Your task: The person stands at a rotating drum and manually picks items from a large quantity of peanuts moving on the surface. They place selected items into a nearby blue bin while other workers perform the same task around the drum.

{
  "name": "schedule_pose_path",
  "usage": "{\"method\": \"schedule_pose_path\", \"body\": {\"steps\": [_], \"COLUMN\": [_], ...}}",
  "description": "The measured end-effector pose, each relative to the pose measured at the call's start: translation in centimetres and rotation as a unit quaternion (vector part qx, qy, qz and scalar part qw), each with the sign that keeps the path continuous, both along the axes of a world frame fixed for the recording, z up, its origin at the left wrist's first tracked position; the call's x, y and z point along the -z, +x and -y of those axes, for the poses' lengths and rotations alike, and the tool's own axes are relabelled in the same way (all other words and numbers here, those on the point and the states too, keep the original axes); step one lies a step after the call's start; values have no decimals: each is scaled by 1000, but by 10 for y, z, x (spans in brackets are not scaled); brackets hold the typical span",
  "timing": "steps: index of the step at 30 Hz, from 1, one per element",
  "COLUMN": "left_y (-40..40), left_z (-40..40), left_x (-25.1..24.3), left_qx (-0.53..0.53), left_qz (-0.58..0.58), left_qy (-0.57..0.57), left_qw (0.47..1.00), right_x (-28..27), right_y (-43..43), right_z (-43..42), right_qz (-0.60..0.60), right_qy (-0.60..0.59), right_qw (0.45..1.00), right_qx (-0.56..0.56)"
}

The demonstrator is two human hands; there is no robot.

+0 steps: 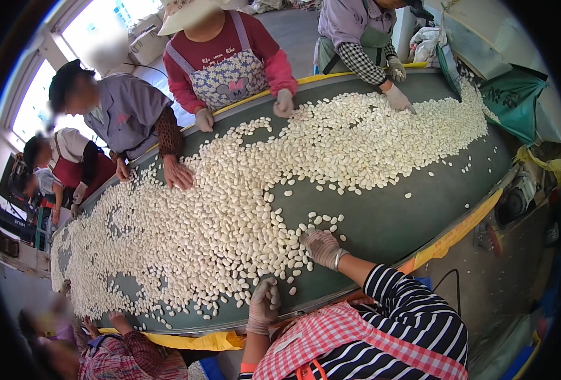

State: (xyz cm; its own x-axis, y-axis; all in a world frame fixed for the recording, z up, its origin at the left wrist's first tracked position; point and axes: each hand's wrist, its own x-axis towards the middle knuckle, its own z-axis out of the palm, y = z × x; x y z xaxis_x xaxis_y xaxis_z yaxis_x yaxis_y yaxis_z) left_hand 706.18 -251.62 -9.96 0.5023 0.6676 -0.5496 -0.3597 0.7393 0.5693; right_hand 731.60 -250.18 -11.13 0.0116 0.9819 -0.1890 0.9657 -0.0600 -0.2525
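Pale white beans (233, 204) lie in a broad, loose layer across the dark green belt surface (356, 228) of a long table. My right hand (325, 249), in a thin striped glove with a bracelet at the wrist, reaches over the belt. Its fingertips touch the right edge of the bean layer, beside a few scattered beans (327, 219). Closer to me, my left hand (264, 304) hovers by the table's near edge, also gloved, its fingers curled. Whether beans sit inside either hand is hidden.
Across the table, gloved hands (284, 103), bare hands (177, 172) and another gloved hand (397, 98) of co-workers are near or on the beans. Another person's hands (119, 321) are at the near left. A green sack (515, 102) stands at the far right end. Yellow sheeting (456, 230) lines the near edge.
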Motion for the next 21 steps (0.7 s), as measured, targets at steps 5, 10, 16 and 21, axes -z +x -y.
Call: {"method": "schedule_pose_path", "body": {"steps": [5, 10, 16, 21], "left_y": [18, 23, 38, 52], "left_z": [3, 8, 12, 16], "left_x": [3, 15, 14, 9], "left_qx": [-1, -3, 23, 30], "left_qz": [8, 30, -1, -59], "left_qy": [-10, -15, -58, -46], "left_qw": [1000, 999, 998, 997], "right_x": [37, 50, 48, 46], "right_y": [29, 140, 339, 318], "right_z": [3, -2, -19, -78], "right_qz": [-218, -372, -105, 40], "right_qy": [97, 111, 196, -120], "right_qw": [971, 908, 870, 932], "right_qx": [-19, 156, 440, 341]}}
